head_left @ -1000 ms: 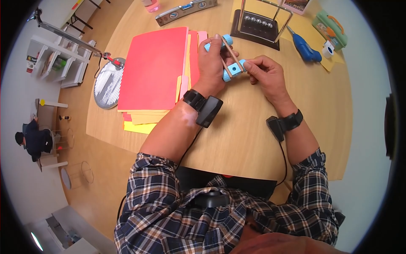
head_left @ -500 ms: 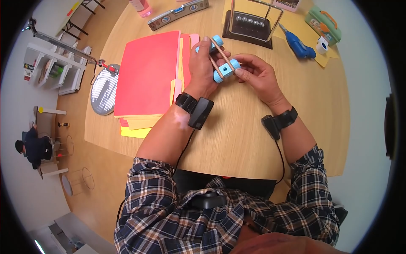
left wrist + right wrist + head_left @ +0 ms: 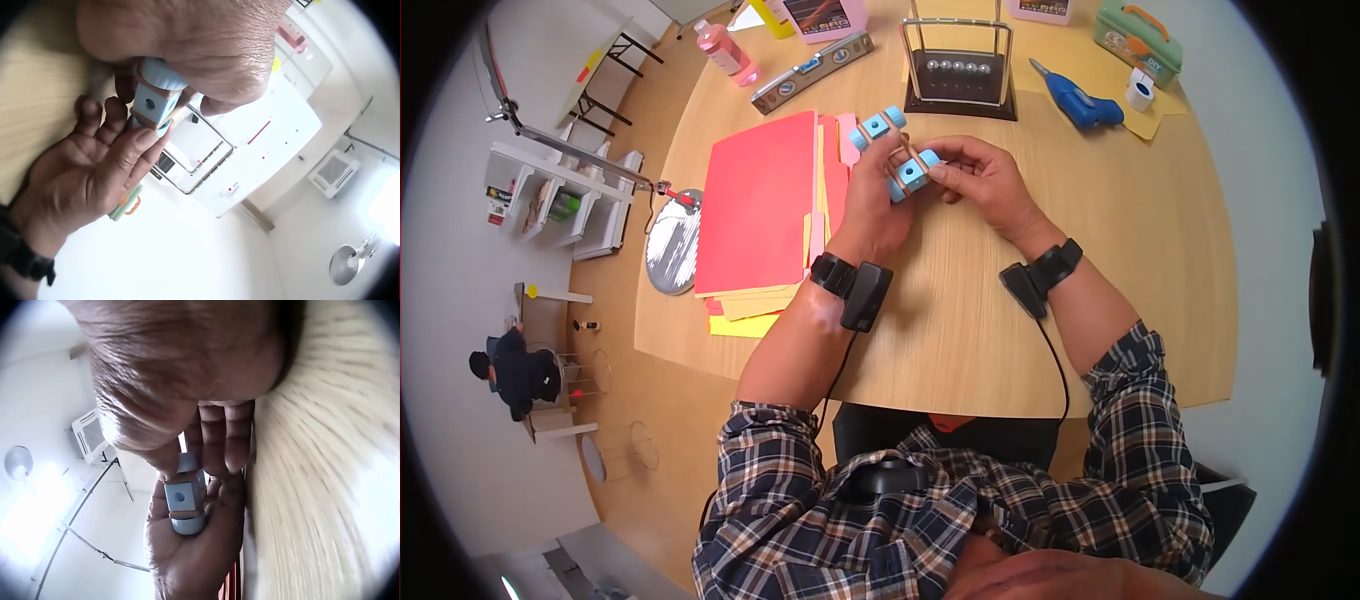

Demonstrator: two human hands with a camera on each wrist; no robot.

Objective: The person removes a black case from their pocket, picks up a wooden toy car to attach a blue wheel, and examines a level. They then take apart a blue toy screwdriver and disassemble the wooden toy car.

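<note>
My left hand [image 3: 875, 200] holds a small frame of two light-blue plastic pieces joined by two straight brown strips. The far blue piece [image 3: 877, 127] sits above the left thumb, its holed face showing. The near blue piece [image 3: 911, 172] has a round dark hole in its flat face and ribbed rounded ends. On its right end my right hand [image 3: 990, 190] pinches with thumb and index finger. In the right wrist view, brown strips cross the near blue piece [image 3: 181, 499] on both sides of the hole, and the left palm lies behind it.
Left of the hands lies a stack of red and yellow folders [image 3: 758, 205]. Beyond stand a spirit level [image 3: 812, 72], a Newton's cradle [image 3: 960, 97] and a pink bottle [image 3: 727, 55]. Further right are a blue pointed tool [image 3: 1080, 103], a white roll [image 3: 1139, 92] and a green case [image 3: 1135, 45].
The head view has shifted, showing more of the table's far side. The blue frame has tilted in the left hand, bringing the far piece's holed face into view; the right hand stays at the near piece.
</note>
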